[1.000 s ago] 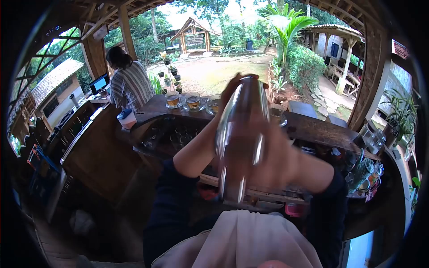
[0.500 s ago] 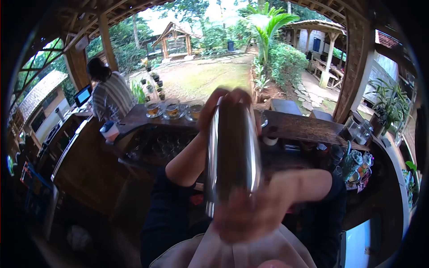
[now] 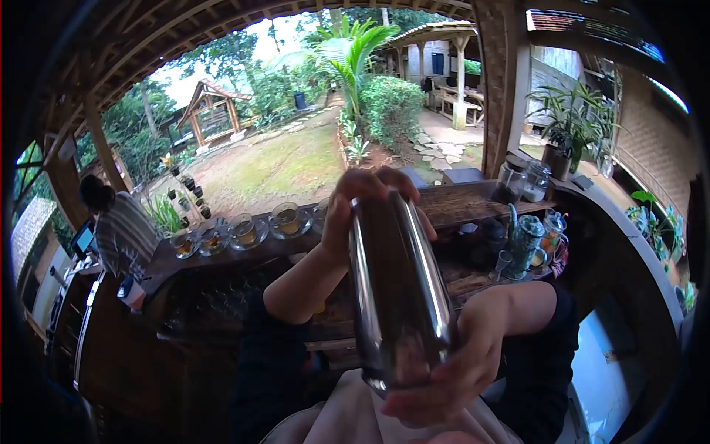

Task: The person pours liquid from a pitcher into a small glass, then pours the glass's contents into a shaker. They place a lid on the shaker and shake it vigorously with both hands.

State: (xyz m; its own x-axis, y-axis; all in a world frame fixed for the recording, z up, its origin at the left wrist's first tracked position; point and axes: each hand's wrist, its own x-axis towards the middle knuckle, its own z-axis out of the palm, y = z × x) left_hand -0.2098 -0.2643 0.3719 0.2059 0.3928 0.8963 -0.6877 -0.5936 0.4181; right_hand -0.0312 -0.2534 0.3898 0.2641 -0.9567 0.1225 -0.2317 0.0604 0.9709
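Note:
A tall, shiny metal shaker (image 3: 399,288) is held in front of my chest, tilted with its far end toward the garden. My left hand (image 3: 370,200) wraps over the far end, its fingers bent round the metal. My right hand (image 3: 458,370) grips the near end from the right and below, with its fingers curled under the rim. Beyond the shaker, glass cups (image 3: 287,220) with amber contents stand on saucers along the wooden counter (image 3: 458,206), partly hidden by my left hand.
Glass jars (image 3: 523,180) stand at the counter's right end. Below them are a patterned pitcher (image 3: 525,240) and small glasses. A person in a striped top (image 3: 122,233) stands at the left by a screen (image 3: 83,238). Drinking glasses (image 3: 214,296) sit under the counter.
The view has turned to the right, bringing more cups and the pitcher into clearer sight. Both hands still hold the shaker, whose near end now points more to the right.

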